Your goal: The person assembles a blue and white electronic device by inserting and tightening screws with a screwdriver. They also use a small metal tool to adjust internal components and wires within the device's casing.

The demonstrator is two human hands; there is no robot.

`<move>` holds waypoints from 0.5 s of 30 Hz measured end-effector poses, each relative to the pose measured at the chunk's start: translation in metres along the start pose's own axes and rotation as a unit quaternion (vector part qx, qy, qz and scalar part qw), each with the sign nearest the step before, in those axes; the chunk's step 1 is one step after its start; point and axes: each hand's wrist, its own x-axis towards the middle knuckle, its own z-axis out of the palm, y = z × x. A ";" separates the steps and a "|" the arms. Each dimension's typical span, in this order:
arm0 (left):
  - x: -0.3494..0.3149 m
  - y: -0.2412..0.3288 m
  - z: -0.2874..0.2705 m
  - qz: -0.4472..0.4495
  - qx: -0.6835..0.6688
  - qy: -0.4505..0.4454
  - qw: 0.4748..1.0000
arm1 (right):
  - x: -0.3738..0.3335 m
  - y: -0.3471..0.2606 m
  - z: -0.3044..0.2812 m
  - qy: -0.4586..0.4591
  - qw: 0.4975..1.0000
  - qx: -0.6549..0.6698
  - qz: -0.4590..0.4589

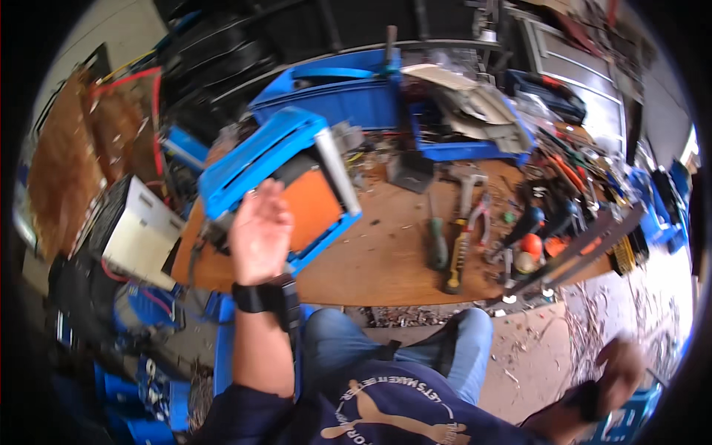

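My left hand (pixel 262 226), with a black band on its wrist, is raised palm up and open, fingers loosely curled. It overlaps the near left side of a blue box-shaped casing (pixel 263 159) with an orange panel (pixel 315 210) and a silver strip along its right side. The casing stands tilted at the table's left; whether my hand touches it I cannot tell. Low on the right, away from the table, my right hand (pixel 623 368) is smeared by motion. A thin bar shows beside it; whether the hand holds it is unclear.
On the wooden table (pixel 371 259) lie a hammer (pixel 461 245), a green-handled screwdriver (pixel 437 241), pliers (pixel 482 215) and several more tools at right. Blue bins (pixel 341 100) stand behind. A white-sided metal case (pixel 141 226) is at left. Scraps litter the floor at right.
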 end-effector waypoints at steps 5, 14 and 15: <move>-0.034 0.015 0.028 -0.101 0.223 -0.006 0.970 | 0.012 0.024 0.116 -0.470 0.868 0.003 0.164; -0.015 0.119 0.034 0.394 0.756 -0.085 0.515 | 0.109 0.062 0.344 -0.308 0.944 -0.068 0.098; -0.003 0.125 0.032 0.367 0.766 -0.098 0.518 | 0.118 0.069 0.366 -0.295 0.944 -0.106 0.100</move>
